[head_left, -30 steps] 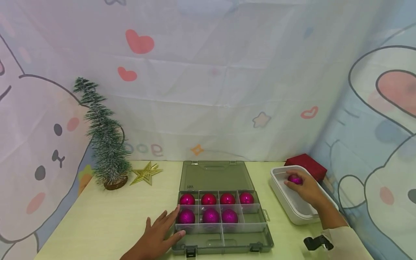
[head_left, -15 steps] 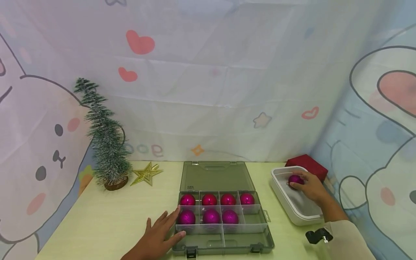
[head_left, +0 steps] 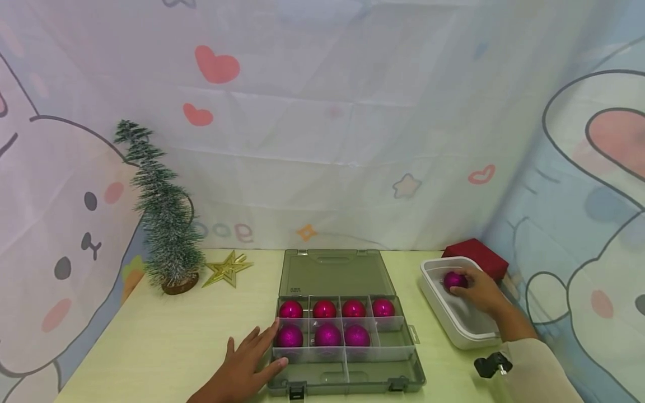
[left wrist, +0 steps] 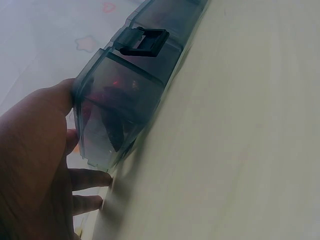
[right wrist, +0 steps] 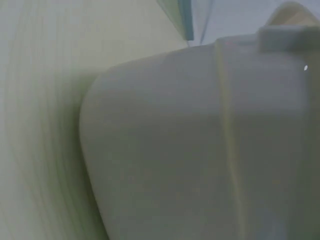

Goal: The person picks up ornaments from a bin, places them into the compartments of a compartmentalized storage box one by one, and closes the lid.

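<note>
In the head view, my right hand (head_left: 482, 291) pinches a glittery purple Christmas bauble (head_left: 454, 281) between fingers and thumb, inside the far part of the white tub (head_left: 456, 324). The tub's outer wall fills most of the right wrist view, which hides the bauble. My left hand (head_left: 244, 364) touches the left side of the grey see-through divided box (head_left: 322, 386) with its fingers extended. In the left wrist view that hand spreads along the box's end wall, near its black latch (left wrist: 145, 42). Shiny magenta baubles (head_left: 323, 308) sit in the box's back row; three glittery purple baubles (head_left: 327, 336) occupy the middle row.
The box lid (head_left: 335, 274) lies folded back behind it. A frosted mini Christmas tree (head_left: 171, 240) and a gold star (head_left: 228, 269) stand at the back left. Behind the tub is a dark red box (head_left: 476, 256). Patterned cloth (head_left: 322, 140) walls in the table.
My right hand and its bauble shift slightly within the tub, first right, then the bauble a little left as it turns in the fingers. The left hand stays on the box.
</note>
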Demonstrator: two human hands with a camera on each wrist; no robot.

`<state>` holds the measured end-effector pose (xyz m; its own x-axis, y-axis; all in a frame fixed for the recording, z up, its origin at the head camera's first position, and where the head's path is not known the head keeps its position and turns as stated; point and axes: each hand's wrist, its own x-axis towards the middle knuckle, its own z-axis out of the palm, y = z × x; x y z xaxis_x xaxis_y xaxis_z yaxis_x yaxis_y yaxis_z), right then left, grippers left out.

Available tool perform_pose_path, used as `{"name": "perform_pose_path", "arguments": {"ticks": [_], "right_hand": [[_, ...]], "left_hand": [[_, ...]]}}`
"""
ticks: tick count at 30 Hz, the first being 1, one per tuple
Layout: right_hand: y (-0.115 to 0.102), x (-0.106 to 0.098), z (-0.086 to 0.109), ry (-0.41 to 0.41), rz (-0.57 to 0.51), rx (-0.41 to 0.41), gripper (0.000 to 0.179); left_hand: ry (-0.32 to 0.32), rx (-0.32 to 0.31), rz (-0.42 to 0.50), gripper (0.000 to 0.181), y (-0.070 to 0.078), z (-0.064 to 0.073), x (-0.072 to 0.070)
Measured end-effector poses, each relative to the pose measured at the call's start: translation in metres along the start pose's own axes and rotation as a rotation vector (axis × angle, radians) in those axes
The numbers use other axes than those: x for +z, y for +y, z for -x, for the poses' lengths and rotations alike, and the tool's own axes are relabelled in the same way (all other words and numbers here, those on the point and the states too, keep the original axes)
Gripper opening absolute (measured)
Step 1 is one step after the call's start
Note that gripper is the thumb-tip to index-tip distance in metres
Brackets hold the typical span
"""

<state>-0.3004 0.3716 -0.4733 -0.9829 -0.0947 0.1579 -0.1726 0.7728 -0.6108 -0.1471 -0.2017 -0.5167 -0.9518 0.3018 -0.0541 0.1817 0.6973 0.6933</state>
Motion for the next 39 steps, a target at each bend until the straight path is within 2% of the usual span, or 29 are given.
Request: {"name": "perform_pose_path", "arguments": {"ticks": [4,8,19,27,31,35,39], "right_hand": [[0.006,0.005,-0.004,-0.006,0.046,-0.046,0.045],[0.008,0.006,-0.006,-0.044,0.042,-0.063,0.043],[0.004,0.001,0.0,-0.074,0.018,-0.048,0.043],[0.002,-0.008,0.008,-0.012,-0.046,-0.056,0.045],[0.004,-0.009,0.013,0.028,-0.121,-0.066,0.048],[-0.002,-0.013,0.021,0.039,-0.169,-0.045,0.05],[-0.009,-0.016,0.03,0.065,-0.17,-0.04,0.053]], "left_hand": [[-0.001,0.002,-0.004,0.086,-0.001,-0.001,0.0],[-0.002,0.0,0.005,0.085,0.001,0.0,-0.001],[0.008,0.002,-0.006,0.085,0.001,0.0,0.0],[0.005,0.004,-0.001,0.086,0.002,0.001,-0.001],[0.004,0.005,0.009,0.085,0.001,0.0,0.0],[0.003,0.002,0.003,0.086,0.0,0.0,0.0],[0.003,0.004,-0.003,0.087,0.0,0.0,0.0]]}}
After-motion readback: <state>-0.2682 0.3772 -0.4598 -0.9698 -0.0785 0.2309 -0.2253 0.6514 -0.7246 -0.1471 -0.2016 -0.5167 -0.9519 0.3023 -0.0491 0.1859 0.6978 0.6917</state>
